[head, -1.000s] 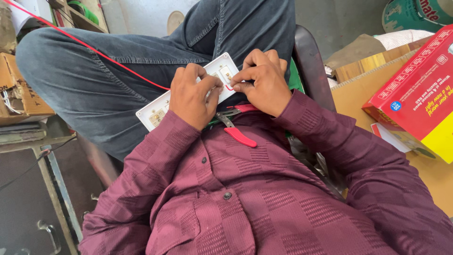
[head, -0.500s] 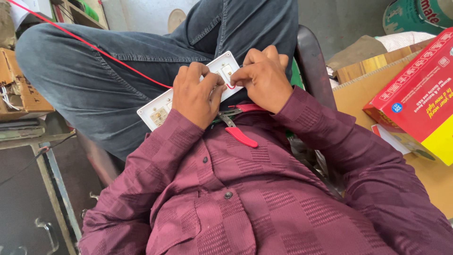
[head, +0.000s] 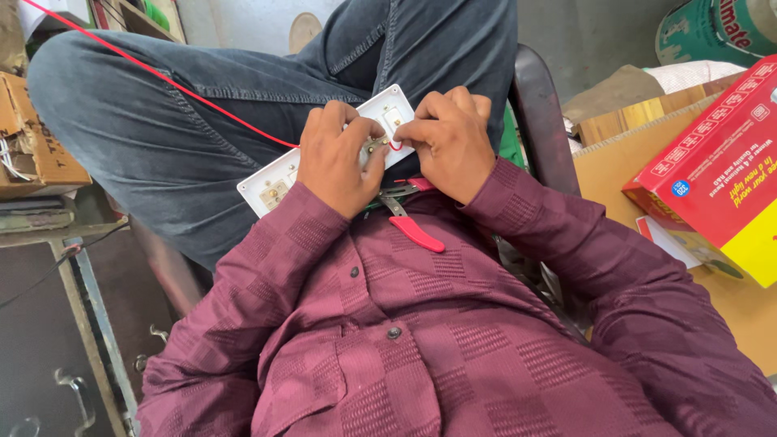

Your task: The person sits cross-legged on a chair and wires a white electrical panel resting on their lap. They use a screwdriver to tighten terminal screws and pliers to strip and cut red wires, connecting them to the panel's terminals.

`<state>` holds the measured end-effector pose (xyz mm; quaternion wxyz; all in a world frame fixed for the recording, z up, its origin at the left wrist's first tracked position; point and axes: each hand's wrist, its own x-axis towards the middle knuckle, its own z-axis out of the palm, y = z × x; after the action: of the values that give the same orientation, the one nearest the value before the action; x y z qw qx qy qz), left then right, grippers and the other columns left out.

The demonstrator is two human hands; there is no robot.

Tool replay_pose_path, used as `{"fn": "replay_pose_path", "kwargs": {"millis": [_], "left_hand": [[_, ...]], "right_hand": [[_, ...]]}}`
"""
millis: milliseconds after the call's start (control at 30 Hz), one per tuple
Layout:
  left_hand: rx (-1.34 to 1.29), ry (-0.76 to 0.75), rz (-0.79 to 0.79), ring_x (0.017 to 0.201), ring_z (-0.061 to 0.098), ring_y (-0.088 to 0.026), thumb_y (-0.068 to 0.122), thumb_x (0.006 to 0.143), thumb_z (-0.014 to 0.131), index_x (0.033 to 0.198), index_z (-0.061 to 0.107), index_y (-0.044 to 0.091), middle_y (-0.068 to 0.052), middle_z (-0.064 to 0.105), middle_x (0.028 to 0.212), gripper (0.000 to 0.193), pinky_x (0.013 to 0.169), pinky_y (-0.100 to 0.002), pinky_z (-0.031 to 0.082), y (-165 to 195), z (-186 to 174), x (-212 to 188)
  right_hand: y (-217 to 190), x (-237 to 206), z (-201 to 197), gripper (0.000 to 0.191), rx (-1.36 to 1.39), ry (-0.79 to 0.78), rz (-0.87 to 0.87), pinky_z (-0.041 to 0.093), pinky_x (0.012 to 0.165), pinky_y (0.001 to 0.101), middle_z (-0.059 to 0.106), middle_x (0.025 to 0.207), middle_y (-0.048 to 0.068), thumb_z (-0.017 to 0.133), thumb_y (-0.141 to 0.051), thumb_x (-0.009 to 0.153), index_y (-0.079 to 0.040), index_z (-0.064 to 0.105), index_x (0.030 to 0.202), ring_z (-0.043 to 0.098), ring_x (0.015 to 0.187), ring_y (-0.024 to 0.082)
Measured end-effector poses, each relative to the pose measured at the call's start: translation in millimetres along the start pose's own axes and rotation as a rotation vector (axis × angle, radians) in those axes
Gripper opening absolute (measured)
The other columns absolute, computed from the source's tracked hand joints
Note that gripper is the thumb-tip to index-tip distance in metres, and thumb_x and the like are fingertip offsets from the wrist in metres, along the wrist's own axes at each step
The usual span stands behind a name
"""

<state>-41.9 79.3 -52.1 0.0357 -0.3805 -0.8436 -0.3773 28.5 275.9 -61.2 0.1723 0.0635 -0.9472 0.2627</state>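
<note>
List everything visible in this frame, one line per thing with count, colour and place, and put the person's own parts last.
white rectangular switch plate: one, white, on the lap under both hands.
thin red wire: one, red, running from upper left across the thigh to the plate.
red-handled pliers: one, red grip with metal head, lying on the shirt below the hands.
red and yellow cardboard box: one, at the right on the brown surface.
brown cardboard carton: one, brown, at the left edge.
green drum: one, green, top right corner.
dark metal cabinet: one, lower left.
dark chair back: one, behind the right forearm.
left hand: resting on the plate.
right hand: fingertips pinching at the plate's centre.
</note>
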Motion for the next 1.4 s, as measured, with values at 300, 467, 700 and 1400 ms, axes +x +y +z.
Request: {"fn": "replay_pose_path", "kwargs": {"millis": [300,467,700,1400], "left_hand": [[0.080,0.016,0.056,0.100,0.054,-0.031,0.008,0.080,0.076,0.100,0.075,0.011,-0.008,0.059,0.105,0.020,0.083,-0.044,0.042,5,1,4],[0.071,0.012,0.004,0.098,0.052,-0.032,0.017,0.086,0.080,0.091,0.070,0.008,-0.010,0.056,0.105,0.013,0.084,-0.044,0.043,4,3,4],[0.085,0.037,0.054,0.101,0.053,-0.030,0.005,0.086,0.074,0.098,0.076,0.012,-0.006,0.058,0.105,0.014,0.086,-0.043,0.043,-2,9,1],[0.045,-0.037,0.077,0.095,0.054,-0.033,0.015,0.080,0.082,0.100,0.062,0.008,-0.011,0.057,0.103,0.029,0.081,-0.045,0.044,9,4,14]], "right_hand": [[2,-1,-3,0.016,0.032,-0.003,-0.018,0.035,0.090,0.0417,0.064,0.093,-0.004,0.075,-0.007,0.088,-0.019,0.080,0.098,0.056,0.097,0.023],[1,0,-1,0.009,0.038,0.022,-0.016,0.036,0.089,0.0415,0.064,0.092,-0.003,0.076,-0.012,0.091,-0.018,0.079,0.098,0.057,0.096,0.023],[3,3,-1,0.006,0.080,0.018,-0.012,0.036,0.089,0.0419,0.071,0.094,-0.002,0.077,-0.014,0.092,-0.015,0.076,0.099,0.059,0.094,0.024],[25,27,8,0.016,0.049,0.002,-0.168,0.034,0.086,0.0410,0.062,0.093,-0.004,0.082,-0.012,0.085,-0.016,0.068,0.091,0.055,0.093,0.023]]}}
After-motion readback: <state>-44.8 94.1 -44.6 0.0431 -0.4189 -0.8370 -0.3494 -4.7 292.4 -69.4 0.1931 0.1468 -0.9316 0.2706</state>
